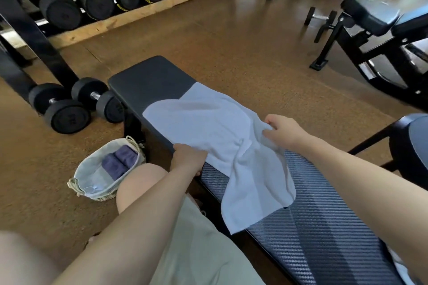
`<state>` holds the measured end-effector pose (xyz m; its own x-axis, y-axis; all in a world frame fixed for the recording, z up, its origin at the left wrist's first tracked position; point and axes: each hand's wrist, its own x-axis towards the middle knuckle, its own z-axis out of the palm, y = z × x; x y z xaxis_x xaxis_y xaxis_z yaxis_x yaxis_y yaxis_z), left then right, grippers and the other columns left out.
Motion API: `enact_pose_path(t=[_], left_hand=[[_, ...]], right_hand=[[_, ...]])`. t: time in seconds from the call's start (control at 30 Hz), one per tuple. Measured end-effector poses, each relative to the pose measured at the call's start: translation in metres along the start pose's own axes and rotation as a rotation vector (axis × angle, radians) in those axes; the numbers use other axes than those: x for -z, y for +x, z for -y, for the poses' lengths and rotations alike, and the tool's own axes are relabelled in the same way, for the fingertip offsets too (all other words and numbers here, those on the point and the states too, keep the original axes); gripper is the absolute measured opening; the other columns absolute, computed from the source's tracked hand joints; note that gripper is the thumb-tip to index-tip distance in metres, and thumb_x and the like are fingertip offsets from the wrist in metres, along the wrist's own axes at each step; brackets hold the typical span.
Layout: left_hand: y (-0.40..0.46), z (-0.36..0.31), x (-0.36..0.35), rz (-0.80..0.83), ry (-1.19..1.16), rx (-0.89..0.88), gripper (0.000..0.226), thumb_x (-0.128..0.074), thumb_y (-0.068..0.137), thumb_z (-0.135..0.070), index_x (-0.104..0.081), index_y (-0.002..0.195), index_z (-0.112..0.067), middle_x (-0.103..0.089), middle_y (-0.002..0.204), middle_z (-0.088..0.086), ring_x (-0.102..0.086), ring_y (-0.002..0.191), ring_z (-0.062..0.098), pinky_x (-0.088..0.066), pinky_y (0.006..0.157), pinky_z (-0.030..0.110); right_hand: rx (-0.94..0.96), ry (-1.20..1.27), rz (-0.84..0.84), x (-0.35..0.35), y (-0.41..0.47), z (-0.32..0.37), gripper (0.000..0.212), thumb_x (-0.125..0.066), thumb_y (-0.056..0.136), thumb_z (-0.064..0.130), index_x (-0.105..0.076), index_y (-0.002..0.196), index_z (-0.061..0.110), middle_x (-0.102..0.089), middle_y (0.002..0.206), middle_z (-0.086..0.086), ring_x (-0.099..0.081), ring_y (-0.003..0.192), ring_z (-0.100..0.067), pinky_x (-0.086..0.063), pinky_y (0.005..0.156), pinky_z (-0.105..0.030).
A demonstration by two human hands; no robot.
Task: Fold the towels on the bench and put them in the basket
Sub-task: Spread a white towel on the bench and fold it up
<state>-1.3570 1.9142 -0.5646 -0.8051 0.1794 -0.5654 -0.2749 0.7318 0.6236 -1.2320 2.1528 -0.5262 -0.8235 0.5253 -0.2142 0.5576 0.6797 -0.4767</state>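
Both hands are gripping the white towel on the surface: the left hand is pinching its near-left edge, the right hand its bunched right edge. Pulling the edges apart should flatten the creases before folding. The towel's long axis is lying along the surface, pointing away; the basket is sitting on the floor, left.

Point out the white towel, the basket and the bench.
white towel [208, 127], head view, flat middle part.
basket [92, 194], head view, near rim.
bench [150, 78], head view, bare far end of pad.
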Motion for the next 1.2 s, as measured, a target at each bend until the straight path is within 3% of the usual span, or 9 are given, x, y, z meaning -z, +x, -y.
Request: enact_pose_path(t=[0.07,0.17,0.27,0.4,0.63,0.8,0.9,1.03,1.2], left_hand=[[0.009,0.003,0.003,-0.053,0.164,-0.025,0.065,-0.062,0.084,-0.025,-0.028,0.131,0.003,-0.072,0.093,0.014,-0.070,0.060,0.025,-0.060,0.063,0.034],[0.018,0.000,0.014,-0.012,0.203,-0.017,0.031,-0.057,0.084,-0.011,-0.055,0.111,0.003,-0.070,0.078,0.014,-0.065,0.042,0.024,-0.054,0.051,0.028],[0.026,0.001,0.031,-0.017,0.243,-0.034,0.011,-0.059,0.089,-0.014,-0.062,0.089,-0.003,-0.068,0.070,0.013,-0.067,0.052,0.027,-0.059,0.058,0.034],[0.036,0.009,0.047,0.024,0.059,0.062,0.010,-0.057,0.093,-0.008,-0.060,0.090,0.000,-0.060,0.071,0.014,-0.059,0.058,0.027,-0.058,0.066,0.039],[0.066,0.006,0.073,-0.046,-0.260,0.104,0.060,-0.060,0.091,-0.040,-0.043,0.140,-0.009,-0.058,0.120,0.009,-0.060,0.088,0.024,-0.054,0.059,0.031],[0.097,0.003,0.090,-0.163,-0.240,0.039,0.076,-0.066,0.081,-0.053,-0.046,0.135,-0.005,-0.060,0.123,0.011,-0.061,0.107,0.034,-0.057,0.091,0.045],[0.124,0.002,0.103,-0.214,-0.221,0.028,0.071,-0.063,0.070,-0.057,-0.060,0.116,-0.003,-0.068,0.104,0.009,-0.066,0.095,0.036,-0.058,0.082,0.042],[0.149,0.001,0.115,-0.258,-0.146,-0.034,0.036,-0.063,0.091,-0.028,-0.049,0.061,-0.013,-0.049,0.060,0.003,-0.056,0.070,0.030,-0.045,0.067,0.036],[0.169,0.011,0.126,-0.301,-0.121,-0.149,0.033,-0.071,0.086,-0.043,-0.054,0.095,-0.016,-0.057,0.089,0.000,-0.055,0.089,0.025,-0.044,0.072,0.036]], right_hand=[[0.013,-0.110,-0.041,0.004,0.001,-0.006,0.004,-0.051,0.089,0.019,-0.054,0.088,0.016,-0.062,0.084,-0.005,-0.057,0.080,-0.028,-0.047,0.067,-0.039],[-0.079,-0.239,-0.070,0.013,0.001,-0.024,0.006,-0.050,0.092,0.024,-0.054,0.092,0.019,-0.062,0.088,-0.005,-0.059,0.081,-0.030,-0.047,0.064,-0.036],[-0.251,-0.381,0.028,0.022,0.003,-0.042,0.025,-0.055,0.092,0.039,-0.057,0.098,0.015,-0.062,0.092,-0.005,-0.060,0.086,-0.029,-0.047,0.067,-0.033],[-0.375,-0.396,0.177,0.016,0.010,-0.061,0.049,-0.049,0.097,0.054,-0.056,0.111,0.007,-0.066,0.105,-0.008,-0.060,0.091,-0.028,-0.052,0.076,-0.035],[-0.211,-0.029,0.052,-0.015,0.050,-0.005,0.051,-0.048,0.099,0.044,-0.043,0.145,0.022,-0.062,0.130,-0.008,-0.057,0.119,-0.032,-0.049,0.096,-0.039],[-0.085,0.123,0.057,-0.032,0.099,0.058,0.056,-0.048,0.103,0.039,-0.033,0.154,0.022,-0.057,0.137,-0.012,-0.057,0.119,-0.032,-0.048,0.095,-0.040],[-0.073,0.133,0.015,-0.044,0.142,0.088,0.058,-0.047,0.103,0.040,-0.029,0.156,0.021,-0.051,0.145,-0.014,-0.056,0.120,-0.036,-0.051,0.095,-0.043],[-0.110,0.132,-0.055,-0.063,0.201,0.116,0.049,-0.051,0.100,0.037,-0.048,0.143,0.013,-0.062,0.128,-0.012,-0.060,0.111,-0.035,-0.050,0.085,-0.037],[-0.079,0.076,-0.114,-0.081,0.250,0.141,0.013,-0.052,0.091,0.017,-0.062,0.087,0.010,-0.060,0.081,-0.003,-0.064,0.088,-0.033,-0.043,0.063,-0.030]])
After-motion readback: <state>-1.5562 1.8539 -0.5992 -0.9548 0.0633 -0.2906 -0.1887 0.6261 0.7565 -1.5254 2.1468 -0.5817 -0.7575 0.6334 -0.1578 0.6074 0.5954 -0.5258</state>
